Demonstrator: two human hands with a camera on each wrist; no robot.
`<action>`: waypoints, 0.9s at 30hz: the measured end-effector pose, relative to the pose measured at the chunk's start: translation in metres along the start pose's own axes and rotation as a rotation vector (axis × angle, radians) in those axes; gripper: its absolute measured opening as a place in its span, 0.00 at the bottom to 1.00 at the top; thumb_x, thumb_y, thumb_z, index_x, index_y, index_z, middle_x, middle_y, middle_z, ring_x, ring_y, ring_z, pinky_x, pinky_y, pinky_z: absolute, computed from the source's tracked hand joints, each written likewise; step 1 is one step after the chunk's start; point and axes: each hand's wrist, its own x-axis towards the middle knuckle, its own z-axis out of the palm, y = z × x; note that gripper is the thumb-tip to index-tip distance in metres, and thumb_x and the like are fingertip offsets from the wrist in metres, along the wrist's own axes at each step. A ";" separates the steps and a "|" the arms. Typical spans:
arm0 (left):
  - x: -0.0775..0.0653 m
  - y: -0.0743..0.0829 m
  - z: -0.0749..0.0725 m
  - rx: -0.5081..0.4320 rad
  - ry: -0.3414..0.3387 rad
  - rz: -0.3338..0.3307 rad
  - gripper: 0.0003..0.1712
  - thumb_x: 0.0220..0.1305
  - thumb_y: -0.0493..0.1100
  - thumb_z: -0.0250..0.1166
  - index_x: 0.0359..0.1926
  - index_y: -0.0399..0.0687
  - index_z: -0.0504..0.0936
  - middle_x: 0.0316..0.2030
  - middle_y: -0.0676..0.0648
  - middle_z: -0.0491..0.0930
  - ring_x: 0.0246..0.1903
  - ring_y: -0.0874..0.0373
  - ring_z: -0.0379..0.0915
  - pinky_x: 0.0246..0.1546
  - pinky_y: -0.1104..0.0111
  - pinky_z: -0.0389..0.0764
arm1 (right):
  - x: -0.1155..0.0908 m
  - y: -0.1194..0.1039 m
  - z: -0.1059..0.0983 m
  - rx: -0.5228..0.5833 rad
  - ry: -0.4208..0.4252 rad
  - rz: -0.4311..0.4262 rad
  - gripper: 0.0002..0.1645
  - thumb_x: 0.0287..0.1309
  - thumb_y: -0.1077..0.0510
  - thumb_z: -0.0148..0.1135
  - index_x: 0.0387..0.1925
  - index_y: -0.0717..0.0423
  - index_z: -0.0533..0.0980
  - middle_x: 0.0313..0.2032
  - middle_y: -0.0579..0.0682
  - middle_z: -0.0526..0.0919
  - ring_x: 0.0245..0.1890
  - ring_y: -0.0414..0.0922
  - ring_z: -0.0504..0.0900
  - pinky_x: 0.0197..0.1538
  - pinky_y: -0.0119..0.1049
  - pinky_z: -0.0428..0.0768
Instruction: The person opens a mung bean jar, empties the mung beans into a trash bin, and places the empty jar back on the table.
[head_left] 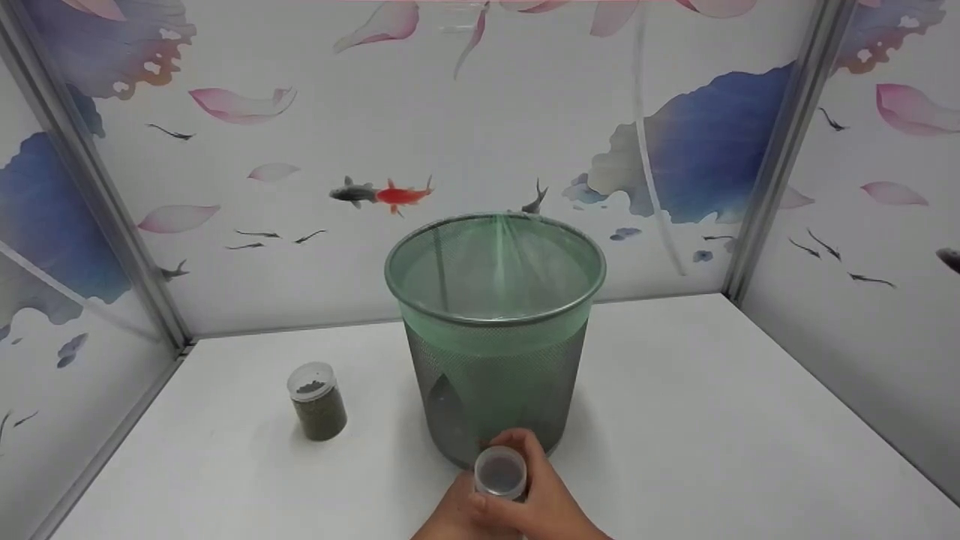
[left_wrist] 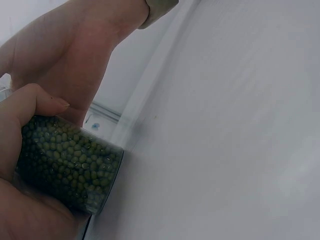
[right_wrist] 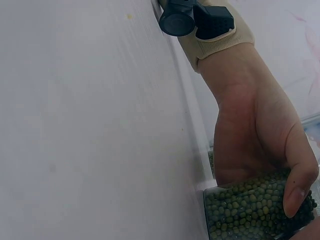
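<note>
Low in the head view, both hands are together at a clear jar of green mung beans (head_left: pixel 501 471), its round translucent top facing up. My left hand (head_left: pixel 456 511) grips the jar's body, its thumb lying along the side in the right wrist view. My right hand (head_left: pixel 546 491) curls its fingers and thumb around the jar's upper end. Whether a lid sits on that end I cannot tell. The beans (left_wrist: pixel 70 160) fill most of the jar in the left wrist view. Just beyond the hands stands a mesh wastebasket (head_left: pixel 499 390) with a green bag lining it.
A second clear jar (head_left: pixel 318 409), holding dark green contents, stands upright on the white table (head_left: pixel 712 420) left of the wastebasket. Printed wall panels (head_left: pixel 480 120) with petals and fish enclose the table at the back and both sides, joined by metal posts (head_left: pixel 780 150).
</note>
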 end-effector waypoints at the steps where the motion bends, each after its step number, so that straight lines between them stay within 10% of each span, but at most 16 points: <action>1: 0.000 0.000 0.000 -0.007 -0.001 0.002 0.33 0.48 0.33 0.72 0.58 0.43 0.72 0.49 0.50 0.76 0.48 0.58 0.71 0.51 0.69 0.70 | 0.000 0.000 0.000 0.000 0.000 -0.005 0.39 0.53 0.50 0.72 0.59 0.57 0.61 0.56 0.55 0.71 0.54 0.49 0.72 0.56 0.45 0.70; 27: 0.004 0.000 0.005 -0.176 0.050 -0.108 0.27 0.49 0.31 0.70 0.53 0.40 0.74 0.43 0.51 0.77 0.42 0.61 0.72 0.46 0.70 0.72 | 0.002 0.003 -0.001 0.006 -0.048 -0.034 0.32 0.58 0.51 0.69 0.60 0.57 0.70 0.56 0.59 0.75 0.53 0.50 0.75 0.53 0.39 0.74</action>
